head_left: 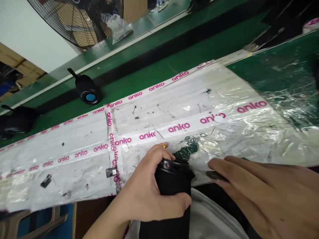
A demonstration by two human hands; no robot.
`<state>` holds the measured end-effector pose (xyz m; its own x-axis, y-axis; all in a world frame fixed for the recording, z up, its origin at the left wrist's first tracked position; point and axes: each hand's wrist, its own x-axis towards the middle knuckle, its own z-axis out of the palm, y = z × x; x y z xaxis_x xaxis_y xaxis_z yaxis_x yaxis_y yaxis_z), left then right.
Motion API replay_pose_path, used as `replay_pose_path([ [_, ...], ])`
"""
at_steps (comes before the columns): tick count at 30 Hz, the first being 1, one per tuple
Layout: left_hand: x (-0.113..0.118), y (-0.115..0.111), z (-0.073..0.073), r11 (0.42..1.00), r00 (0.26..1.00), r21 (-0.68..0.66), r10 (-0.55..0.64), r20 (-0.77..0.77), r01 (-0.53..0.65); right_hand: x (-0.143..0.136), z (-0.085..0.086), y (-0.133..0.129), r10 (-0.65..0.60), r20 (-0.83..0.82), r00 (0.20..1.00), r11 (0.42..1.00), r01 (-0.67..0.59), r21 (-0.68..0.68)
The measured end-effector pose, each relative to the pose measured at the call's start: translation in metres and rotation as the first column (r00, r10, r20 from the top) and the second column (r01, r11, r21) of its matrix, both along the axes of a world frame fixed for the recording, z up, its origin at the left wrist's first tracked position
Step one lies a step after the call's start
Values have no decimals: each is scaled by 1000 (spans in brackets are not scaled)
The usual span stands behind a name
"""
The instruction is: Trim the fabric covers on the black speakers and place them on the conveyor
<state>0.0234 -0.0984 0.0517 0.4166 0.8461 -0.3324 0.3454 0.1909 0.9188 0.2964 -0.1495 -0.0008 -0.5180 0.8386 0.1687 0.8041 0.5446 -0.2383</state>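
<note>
My left hand (154, 189) is wrapped around a black cylindrical speaker (171, 182), with the thumb across its near side. The speaker's upper end, a black ring with small holes, tilts toward the bench. To its right, my right hand (269, 189) is closed on a thin, dark metal tool (216, 176). Only a short length of the tool shows between thumb and fingers, so its kind is not clear. Its tip points left toward the speaker, a small gap away. A small yellow spot shows by the fingers of my left hand.
White covering with pink "anko" tape (179, 127) lies over the bench, torn near my hands. Beyond it, a green conveyor belt carries a black speaker with a blue round end (87, 89) and other black speakers (20, 119) farther left. A fan (79, 20) stands behind.
</note>
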Motion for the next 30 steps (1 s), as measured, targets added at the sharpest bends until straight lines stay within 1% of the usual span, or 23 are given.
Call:
replay_pose_path([
  [4,-2,-2,0,999,1000,-34,16,21,-15,-21,3,-2,45,-81,996,998,-40,56],
  [7,-3,-2,-1,998,1000,-59,19,17,-18,-36,3,-3,24,-125,992,998,-16,62],
  [9,-3,-2,-2,998,1000,-58,13,17,-12,-40,3,-3,-2,-129,992,999,9,51],
  [13,-2,0,-2,1000,1000,-15,-1,9,1,-40,3,-3,4,-140,990,999,3,50],
  [17,0,2,1,1000,1000,10,9,10,-9,-39,4,-3,53,-86,995,998,-50,36],
  [20,1,3,2,1000,1000,28,-6,-2,6,-39,5,-2,72,-86,994,997,-70,22],
  [23,2,4,4,997,998,55,-45,-39,47,-38,3,-4,47,-80,996,999,-47,3],
  [27,6,4,9,995,994,75,-57,-92,64,-36,1,-10,-1,-79,997,999,-2,-32],
  [30,11,4,11,994,988,77,-71,-141,82,-32,7,-4,50,-102,994,996,-57,-70],
])
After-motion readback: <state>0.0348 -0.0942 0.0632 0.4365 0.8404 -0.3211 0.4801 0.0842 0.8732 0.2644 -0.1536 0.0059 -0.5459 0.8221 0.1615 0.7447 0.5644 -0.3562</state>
